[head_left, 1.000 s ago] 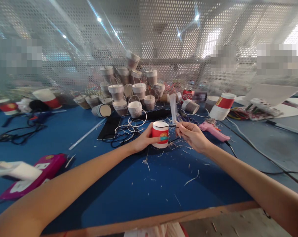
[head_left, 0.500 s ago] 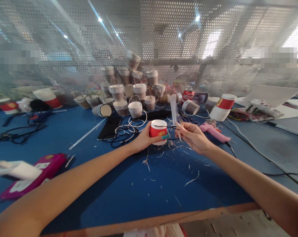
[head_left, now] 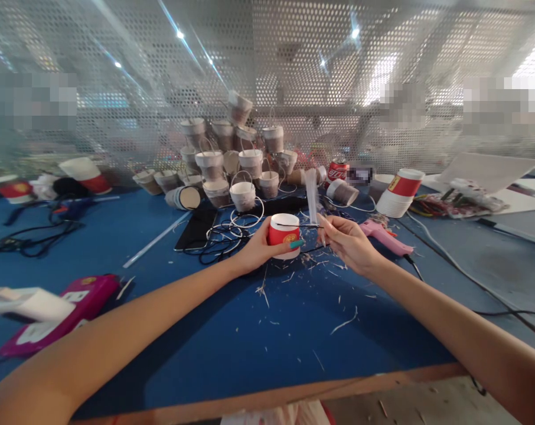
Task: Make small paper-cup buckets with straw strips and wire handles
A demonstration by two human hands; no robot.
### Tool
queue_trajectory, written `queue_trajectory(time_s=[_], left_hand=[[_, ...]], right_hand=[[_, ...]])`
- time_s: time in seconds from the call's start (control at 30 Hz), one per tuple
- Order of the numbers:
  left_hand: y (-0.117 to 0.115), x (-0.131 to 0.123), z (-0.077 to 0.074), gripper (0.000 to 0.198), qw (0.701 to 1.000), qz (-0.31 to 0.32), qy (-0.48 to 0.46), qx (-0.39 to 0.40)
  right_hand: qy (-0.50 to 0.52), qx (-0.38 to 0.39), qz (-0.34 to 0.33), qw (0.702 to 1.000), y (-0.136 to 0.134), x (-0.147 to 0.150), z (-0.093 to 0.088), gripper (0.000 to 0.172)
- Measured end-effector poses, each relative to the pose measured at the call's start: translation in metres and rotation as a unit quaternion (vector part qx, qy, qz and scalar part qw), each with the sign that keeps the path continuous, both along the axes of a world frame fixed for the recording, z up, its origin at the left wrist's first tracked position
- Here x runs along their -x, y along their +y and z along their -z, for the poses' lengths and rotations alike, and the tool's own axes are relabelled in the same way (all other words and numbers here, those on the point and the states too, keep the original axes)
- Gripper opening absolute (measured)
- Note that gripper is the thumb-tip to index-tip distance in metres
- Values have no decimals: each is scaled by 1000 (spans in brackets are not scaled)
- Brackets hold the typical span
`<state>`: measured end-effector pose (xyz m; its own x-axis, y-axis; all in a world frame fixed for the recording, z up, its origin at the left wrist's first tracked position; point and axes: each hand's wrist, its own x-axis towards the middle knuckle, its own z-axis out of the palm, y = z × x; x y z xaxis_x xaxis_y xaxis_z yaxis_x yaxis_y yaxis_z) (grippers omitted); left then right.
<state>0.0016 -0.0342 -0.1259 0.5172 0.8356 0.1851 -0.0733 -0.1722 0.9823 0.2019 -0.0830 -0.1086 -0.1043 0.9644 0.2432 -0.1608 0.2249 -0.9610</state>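
My left hand (head_left: 259,248) is wrapped round a red and white paper cup (head_left: 285,237), its green-nailed thumb across the front. The cup stands roughly upright, its mouth facing up. A thin black cord (head_left: 305,225) runs from the cup's rim to my right hand (head_left: 348,241), whose fingers pinch it just right of the cup. Behind these fingers is a bundle of clear glue sticks (head_left: 312,198). To the right of my right hand lies a pink glue gun (head_left: 388,237). Whether the cord passes through the cup wall is too small to tell.
Several small pots with looped handles (head_left: 209,165) are piled at the back. Black and white cords (head_left: 218,239) lie left of the cup beside a dark phone-like slab (head_left: 196,230). A purple power strip (head_left: 90,298) sits at left; stacked paper cups (head_left: 400,193) stand at right.
My right hand has shifted slightly to the right, drawing the black cord away from the cup. My left hand and the cup are almost unmoved.
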Motion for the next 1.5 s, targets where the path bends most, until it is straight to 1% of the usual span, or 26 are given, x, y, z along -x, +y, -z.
queue_trajectory(time_s=[0.13,0.37,0.6,0.7,0.9,0.97,1.1,1.17,1.27,1.4,1.5], left_hand=[[-2,1,-1,58,1000,20,-15,17],[0,4,0,62,996,76,-41,30],[2,2,4,61,993,79,-72,45],[1,1,4,60,994,70,-69,36],[-1,-2,2,58,999,16,-43,3],[0,-2,2,59,999,-8,-31,-25],[1,-2,3,62,989,-63,2,-133],[2,-1,4,64,976,-97,19,-194],[1,-1,4,62,954,-154,31,-254],[1,-1,5,59,922,-247,54,-293],[2,0,7,62,909,-272,67,-308]], right_hand=[[-9,1,8,1000,1,0,-1,42],[-22,-2,17,1000,0,2,-3,43],[-30,-3,2,1000,0,0,-1,39],[-29,-7,-5,1000,0,0,-1,38],[-42,-1,-18,999,-1,1,-1,39],[-58,-2,1,998,0,0,0,40],[-88,-20,66,994,4,-1,2,40],[-93,-25,67,993,4,-2,2,40],[-82,-22,19,996,2,-3,2,39],[-80,-21,-73,994,-4,-2,1,37],[-99,-24,-110,989,-7,-1,0,32]])
